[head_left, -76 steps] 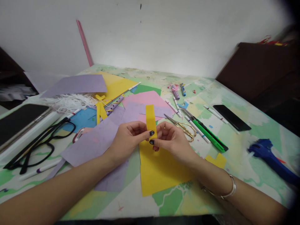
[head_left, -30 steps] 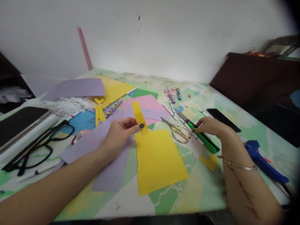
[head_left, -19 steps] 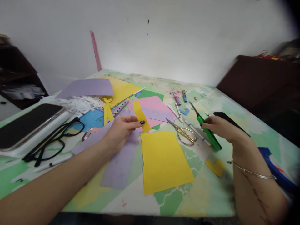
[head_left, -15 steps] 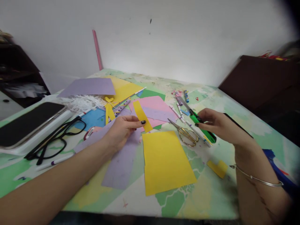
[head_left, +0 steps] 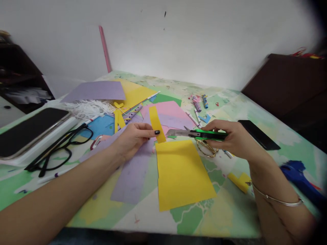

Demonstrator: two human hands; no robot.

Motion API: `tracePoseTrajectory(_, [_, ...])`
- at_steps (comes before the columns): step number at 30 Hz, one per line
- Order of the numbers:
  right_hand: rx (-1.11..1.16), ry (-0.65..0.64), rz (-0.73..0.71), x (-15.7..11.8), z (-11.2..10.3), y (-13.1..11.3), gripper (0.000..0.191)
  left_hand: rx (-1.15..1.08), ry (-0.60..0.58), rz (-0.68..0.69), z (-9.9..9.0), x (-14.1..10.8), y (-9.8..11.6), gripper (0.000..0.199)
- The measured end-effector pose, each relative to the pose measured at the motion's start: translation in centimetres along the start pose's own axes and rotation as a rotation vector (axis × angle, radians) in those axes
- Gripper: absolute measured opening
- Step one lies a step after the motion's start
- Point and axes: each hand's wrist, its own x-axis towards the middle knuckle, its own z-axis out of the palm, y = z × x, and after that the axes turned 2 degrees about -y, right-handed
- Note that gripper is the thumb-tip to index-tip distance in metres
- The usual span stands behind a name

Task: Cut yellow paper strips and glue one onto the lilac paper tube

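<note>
My left hand point(head_left: 139, 137) pinches a narrow yellow paper strip point(head_left: 156, 122) between thumb and fingers, holding it upright above the table. My right hand point(head_left: 227, 137) is closed around a green and black utility knife point(head_left: 211, 134). Its blade is extended and points left, with the tip close to the strip's right edge; I cannot tell whether they touch. Below both hands lies a larger yellow paper sheet point(head_left: 184, 173). Gold-handled scissors point(head_left: 206, 149) lie under the knife, partly hidden. A purple paper sheet point(head_left: 130, 180) is beneath my left hand.
Black glasses point(head_left: 68, 149) and a phone point(head_left: 33, 131) on a white box lie at the left. White string point(head_left: 92, 110), pink paper point(head_left: 168, 109) and several markers are farther back. A black flat object point(head_left: 258, 134) and a blue tape dispenser point(head_left: 301, 180) are at the right.
My right hand has moved left with the utility knife and turned its blade from pointing up and away to pointing left, near the strip. My left hand still holds the strip, now slightly more upright.
</note>
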Motion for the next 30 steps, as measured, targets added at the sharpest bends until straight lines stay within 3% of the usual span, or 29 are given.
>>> tracePoseTrajectory(12, [-0.059, -0.006, -0.054, 0.0, 0.1, -0.1, 0.02, -0.01, 0.062, -0.037, 0.4, 0.0, 0.1, 0.014])
tracePoseTrajectory(30, [-0.103, -0.086, -0.156, 0.3, 1.1, -0.6, 0.024, 0.002, -0.033, 0.009, 0.7, -0.2, -1.1, 0.015])
